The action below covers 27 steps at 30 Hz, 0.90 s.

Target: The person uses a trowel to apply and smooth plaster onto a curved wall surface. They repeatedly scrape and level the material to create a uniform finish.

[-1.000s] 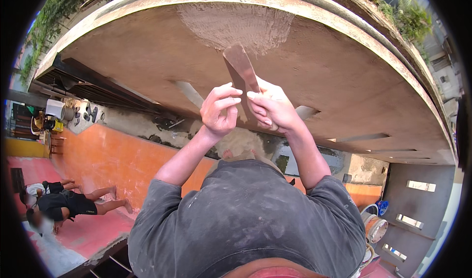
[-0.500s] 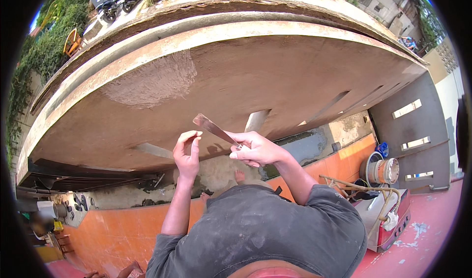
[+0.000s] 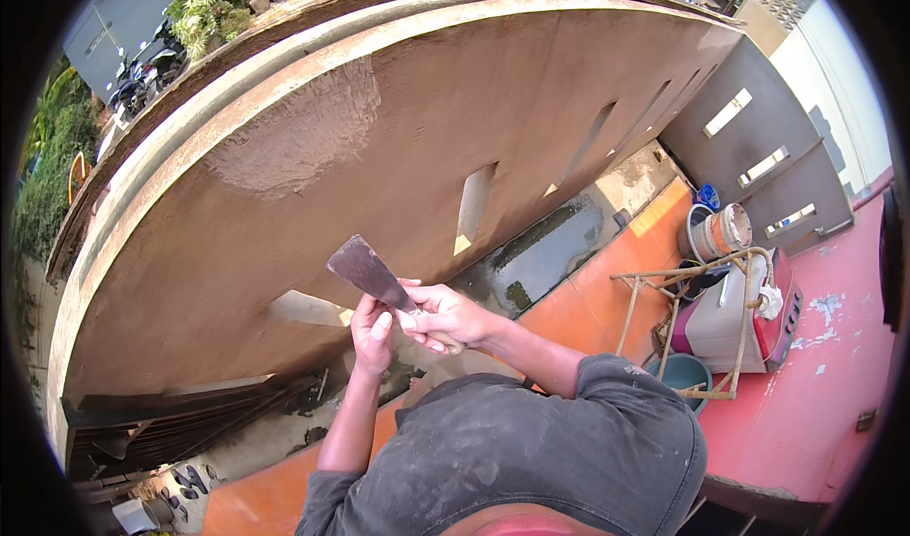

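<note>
A putty knife [image 3: 365, 269] with a broad, dark, smeared metal blade points up and to the left in front of my chest. My right hand [image 3: 444, 314] is closed round its light-coloured handle, whose end shows below the fingers. At the base of the blade my left hand [image 3: 373, 335] grips it with bent fingers and raised thumb; some of those fingers are hidden behind the metal. Beyond both hands stands a brown plastered wall [image 3: 265, 223], with a lighter, rough patch [image 3: 303, 138] near its top edge and narrow slots through it.
Wet concrete and a puddle [image 3: 545, 252] lie along the wall's foot, beside orange tiles [image 3: 578, 285]. To the right are a bamboo frame [image 3: 654, 275], a teal basin [image 3: 684, 375], stacked buckets [image 3: 725, 228] and a grey slotted wall [image 3: 749, 138]. Sandals [image 3: 190, 479] lie at lower left.
My left hand has come right to the putty knife's blade, from which it was apart. The blade now shows its broad face. My view has turned toward the right.
</note>
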Each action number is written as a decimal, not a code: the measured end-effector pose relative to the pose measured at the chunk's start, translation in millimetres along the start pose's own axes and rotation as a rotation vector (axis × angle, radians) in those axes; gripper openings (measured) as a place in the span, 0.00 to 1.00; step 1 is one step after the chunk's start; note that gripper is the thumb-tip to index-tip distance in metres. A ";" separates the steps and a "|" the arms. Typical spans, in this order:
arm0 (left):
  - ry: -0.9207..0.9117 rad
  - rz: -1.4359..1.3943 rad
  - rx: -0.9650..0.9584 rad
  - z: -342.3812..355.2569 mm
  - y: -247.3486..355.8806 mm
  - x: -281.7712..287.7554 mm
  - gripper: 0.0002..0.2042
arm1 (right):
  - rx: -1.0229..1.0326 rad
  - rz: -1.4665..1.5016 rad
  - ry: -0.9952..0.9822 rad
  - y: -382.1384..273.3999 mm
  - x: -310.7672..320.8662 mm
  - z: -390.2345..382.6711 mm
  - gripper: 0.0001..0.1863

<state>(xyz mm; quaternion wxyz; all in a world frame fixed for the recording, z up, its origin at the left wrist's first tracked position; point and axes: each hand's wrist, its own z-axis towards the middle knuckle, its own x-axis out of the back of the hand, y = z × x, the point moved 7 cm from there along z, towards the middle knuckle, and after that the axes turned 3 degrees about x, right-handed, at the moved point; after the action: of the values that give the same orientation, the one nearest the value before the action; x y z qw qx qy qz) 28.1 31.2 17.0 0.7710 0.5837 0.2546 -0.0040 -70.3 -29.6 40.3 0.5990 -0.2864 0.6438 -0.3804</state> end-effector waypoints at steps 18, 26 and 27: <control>0.297 0.180 -0.142 53.3 51.5 -6.2 0.13 | 0.722 -1.188 0.219 -56.9 -12.9 26.4 0.46; 0.393 0.014 -0.041 118.9 29.7 -29.1 0.18 | 0.465 -0.914 0.367 -83.4 45.3 39.1 0.45; 0.391 -0.010 -0.028 128.1 30.8 -37.4 0.21 | 0.421 -0.931 0.349 -86.9 48.8 41.6 0.44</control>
<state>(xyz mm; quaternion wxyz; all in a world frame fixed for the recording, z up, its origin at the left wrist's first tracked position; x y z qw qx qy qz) 54.6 -85.5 83.7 0.7149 0.5615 0.4021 0.1092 -42.5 -123.4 86.0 0.2955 -0.3475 0.4485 -0.7686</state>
